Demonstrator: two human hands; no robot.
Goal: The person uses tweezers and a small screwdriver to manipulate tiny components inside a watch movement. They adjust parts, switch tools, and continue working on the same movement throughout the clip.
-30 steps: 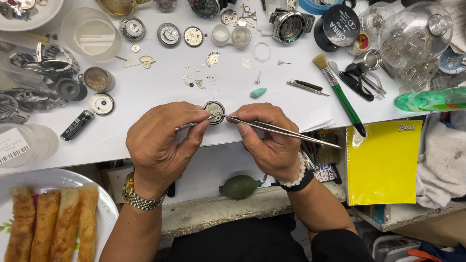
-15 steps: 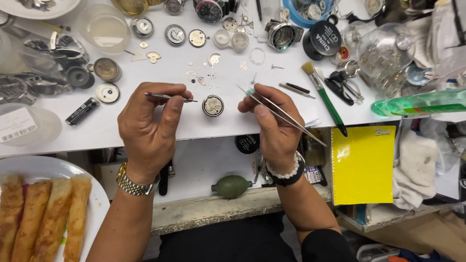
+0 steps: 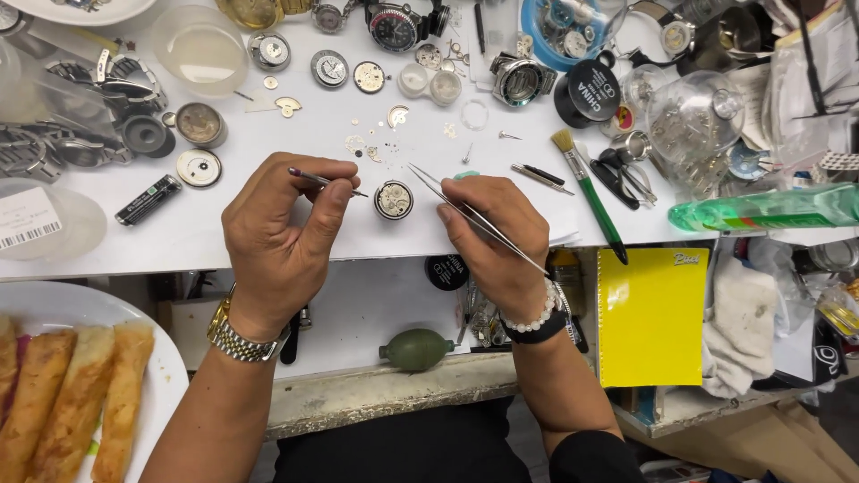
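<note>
The left hand (image 3: 282, 237) sits just left of the frame's centre, its grip pinched shut on a thin purple-handled pin tool (image 3: 324, 182). The tool's long axis runs from upper left to lower right, its fine tip pointing toward the round watch movement (image 3: 393, 199), which lies on the white tabletop (image 3: 268, 134) between the two hands. The tip stops just short of the movement, not touching it.

The right hand (image 3: 497, 241) rests right of centre, its grip closed around steel tweezers (image 3: 465, 213). Their long axis slants from the upper left, where the points lie just beside the movement's upper right edge, down to the lower right past the wrist with its white bead bracelet (image 3: 532, 320). Whether the points hold anything I cannot tell.

Around them: a small black oblong packet (image 3: 148, 199) left of the left hand, a clear round lid with a white barcode label (image 3: 25, 224) at the left edge, and a black round cap with white lettering (image 3: 589, 91) in the upper middle right. A green-handled brush (image 3: 591, 192) lies right of the right hand, pointing bristles-up to the upper left. A bright yellow rectangular booklet (image 3: 651, 317) hangs below the tabletop edge at right, and a green bottle (image 3: 761, 210) lies on its side at the right edge. A plate of fried rolls (image 3: 67, 402) fills the lower left.
</note>
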